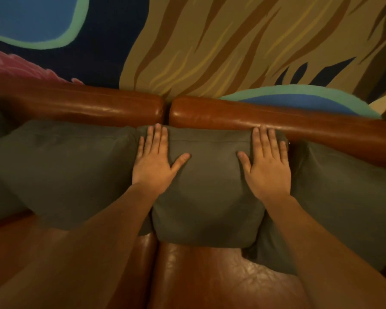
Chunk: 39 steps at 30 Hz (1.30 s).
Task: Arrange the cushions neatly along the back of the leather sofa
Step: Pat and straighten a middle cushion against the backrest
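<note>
Head view: both flat hands on middle cushion.

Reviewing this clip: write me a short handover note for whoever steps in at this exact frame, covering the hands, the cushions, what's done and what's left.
Hands: left hand and right hand both lie flat, fingers straight, pressing the middle cushion near its top corners. Neither grips anything.
Cushions: middle cushion leans against the sofa back, centred on the seam between the two back sections. Left cushion and right cushion stand beside it, touching it, also along the back.
Done: three grey cushions lined up in a row.
Left: probably lift the hands off and check the row is even; the sofa's far ends are out of frame, so any cushions there cannot be judged.
</note>
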Available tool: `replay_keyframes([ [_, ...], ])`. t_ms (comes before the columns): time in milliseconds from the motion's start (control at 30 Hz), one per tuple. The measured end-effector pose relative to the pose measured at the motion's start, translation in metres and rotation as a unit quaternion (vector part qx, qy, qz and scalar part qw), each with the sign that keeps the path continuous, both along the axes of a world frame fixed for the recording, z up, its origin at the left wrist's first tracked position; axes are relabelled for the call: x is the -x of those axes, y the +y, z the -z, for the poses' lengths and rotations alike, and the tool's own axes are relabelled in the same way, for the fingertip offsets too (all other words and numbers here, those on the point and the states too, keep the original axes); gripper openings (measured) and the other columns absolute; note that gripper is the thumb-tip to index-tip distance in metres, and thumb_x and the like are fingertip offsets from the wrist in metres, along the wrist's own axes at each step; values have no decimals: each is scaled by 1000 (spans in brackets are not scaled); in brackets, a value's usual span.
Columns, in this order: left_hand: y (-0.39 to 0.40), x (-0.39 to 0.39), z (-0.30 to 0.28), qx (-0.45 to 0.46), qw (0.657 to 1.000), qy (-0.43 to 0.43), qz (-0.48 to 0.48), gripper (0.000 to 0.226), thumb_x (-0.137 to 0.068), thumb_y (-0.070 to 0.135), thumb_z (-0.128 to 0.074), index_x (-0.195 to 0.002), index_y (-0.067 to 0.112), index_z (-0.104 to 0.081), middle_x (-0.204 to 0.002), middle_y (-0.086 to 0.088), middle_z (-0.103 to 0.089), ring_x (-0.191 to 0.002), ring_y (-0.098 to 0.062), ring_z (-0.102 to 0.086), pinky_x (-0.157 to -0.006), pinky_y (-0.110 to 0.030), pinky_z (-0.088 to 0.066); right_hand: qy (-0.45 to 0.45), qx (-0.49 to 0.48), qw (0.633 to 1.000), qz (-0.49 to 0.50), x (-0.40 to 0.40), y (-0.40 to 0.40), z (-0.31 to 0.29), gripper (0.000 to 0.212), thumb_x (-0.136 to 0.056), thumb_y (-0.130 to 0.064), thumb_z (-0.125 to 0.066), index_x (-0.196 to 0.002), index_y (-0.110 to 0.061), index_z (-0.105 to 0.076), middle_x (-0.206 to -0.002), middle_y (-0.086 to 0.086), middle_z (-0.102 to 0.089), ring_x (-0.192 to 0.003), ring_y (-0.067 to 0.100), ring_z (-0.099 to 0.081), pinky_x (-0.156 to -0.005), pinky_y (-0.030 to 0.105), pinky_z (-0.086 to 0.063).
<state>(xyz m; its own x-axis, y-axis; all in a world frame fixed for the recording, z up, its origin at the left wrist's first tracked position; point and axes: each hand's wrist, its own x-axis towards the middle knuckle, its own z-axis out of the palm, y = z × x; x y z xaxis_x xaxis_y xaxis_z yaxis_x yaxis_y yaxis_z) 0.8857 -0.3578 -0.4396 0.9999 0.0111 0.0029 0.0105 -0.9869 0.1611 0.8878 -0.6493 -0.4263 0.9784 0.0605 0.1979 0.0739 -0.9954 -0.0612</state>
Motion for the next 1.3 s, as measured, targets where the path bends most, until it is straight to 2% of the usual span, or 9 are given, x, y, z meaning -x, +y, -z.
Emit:
replay_keyframes([
  [100, 10, 5, -7, 58, 995, -38, -70, 77, -106, 58, -17, -164, 9, -5, -172, -8, 7, -158, -21, 12, -127, -37, 8, -47, -45, 998, 18, 5, -8, -8, 63, -108, -55, -31, -162, -23, -23, -172, 3, -9, -159, 24, -2, -127, 43, -1],
  [267, 22, -1, -22, 155, 979, -66, -114, 59, -112, 29, -28, -164, 11, -8, -172, -3, 0, -157, -27, -9, -126, -42, -15, -87, -221, 968, 82, -1, -24, -24, 42, -105, -39, -50, -142, -19, -54, -150, 7, -46, -128, 33, -51, -105, 44, -44],
  [467, 23, -13, -34, 124, 976, -22, -177, 54, -105, 5, -43, -157, 3, -29, -157, -24, -30, -138, -43, -43, -111, -47, -41, -42, -361, 914, 182, -9, -35, -39, 35, -96, -41, -66, -123, -18, -65, -117, 5, -69, -109, 21, -62, -92, 26, -43],
  [633, 19, -19, -53, 217, 954, -155, -139, 27, -108, 19, -44, -124, 1, -58, -126, -21, -54, -106, -41, -57, -88, -42, -41, -98, -379, 889, 237, -4, -48, -39, 26, -97, -41, -64, -108, -17, -66, -90, -6, -59, -87, 11, -53, -77, 17, -34],
  [800, 5, -23, -62, 313, 918, -167, -175, 33, -110, 26, -43, -136, 10, -55, -137, -12, -53, -120, -28, -54, -90, -24, -37, -89, -414, 873, 243, -2, -51, -45, 34, -97, -40, -65, -119, -14, -68, -102, -4, -61, -96, 10, -55, -75, 11, -33],
  [1000, -12, 28, -41, 414, 889, -77, -181, 75, -107, 46, -43, -164, 24, -1, -170, -9, -11, -156, -25, -14, -126, -36, -16, -76, -493, 830, 248, 34, -39, -30, 53, -101, -50, -53, -142, -17, -57, -135, 2, -64, -123, 9, -57, -90, 3, -32],
  [1067, -14, 55, -19, 433, 874, -104, -194, 73, -107, 44, -42, -165, 18, -6, -171, -7, -11, -158, -19, -12, -128, -34, -12, -61, -521, 806, 275, 62, -32, 0, 58, -102, -54, -44, -146, -18, -53, -144, 3, -59, -126, 9, -53, -103, 10, -35],
  [1167, -14, 91, 25, 453, 858, -108, -218, 65, -109, 39, -38, -163, 11, -16, -169, -4, -21, -156, -13, -19, -128, -32, -16, 15, -604, 728, 322, 104, -16, 58, 59, -106, -56, -36, -149, -18, -49, -148, 5, -56, -137, 22, -51, -117, 45, -38],
  [1300, -13, 137, 96, 460, 839, 10, -291, 53, -110, 41, -34, -155, 13, -41, -158, -7, -44, -147, -23, -39, -121, -36, -31, 71, -618, 697, 356, 141, 0, 109, 55, -107, -56, -31, -153, -29, -46, -153, -9, -48, -139, 16, -47, -117, 38, -38],
])
